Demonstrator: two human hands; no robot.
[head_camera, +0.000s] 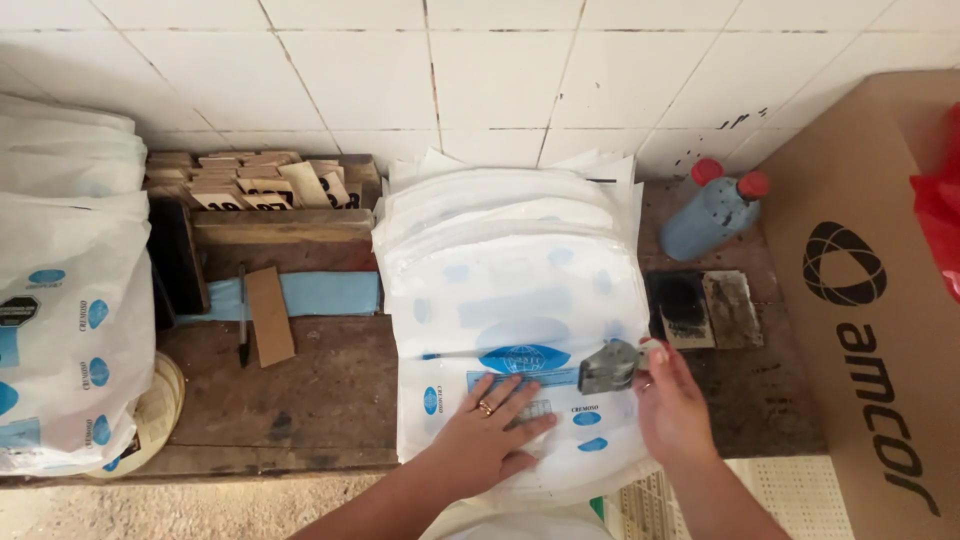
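While the left hand (490, 435) is lying flat with fingers spread, grasping nothing, it is pressing down on the top bag of a stack of white plastic bags (515, 290) low in the middle of the frame. Just to its right, the right hand (672, 405) is closing its fingers around a small grey metal stamp (608, 367), which is resting on the same top bag beside the blue oval print. The stack is sitting on a worn wooden bench (320, 390) and is reaching back toward the tiled wall.

At the right of the stack, two dark ink pads (705, 308) are lying side by side on the bench, one black, one greyer. Beyond them, two blue bottles with red caps (712, 212) are lying tilted near the wall; what is in them cannot be told.

Left of centre, a cardboard strip (269, 315) and a pen (242, 315) are lying on the bench. Farther up, an open wooden box (262, 190) is holding a jumble of small wooden blocks. More white bags (65, 290) are piling up along the left edge, and a brown cardboard carton (870, 300) is filling the right edge.
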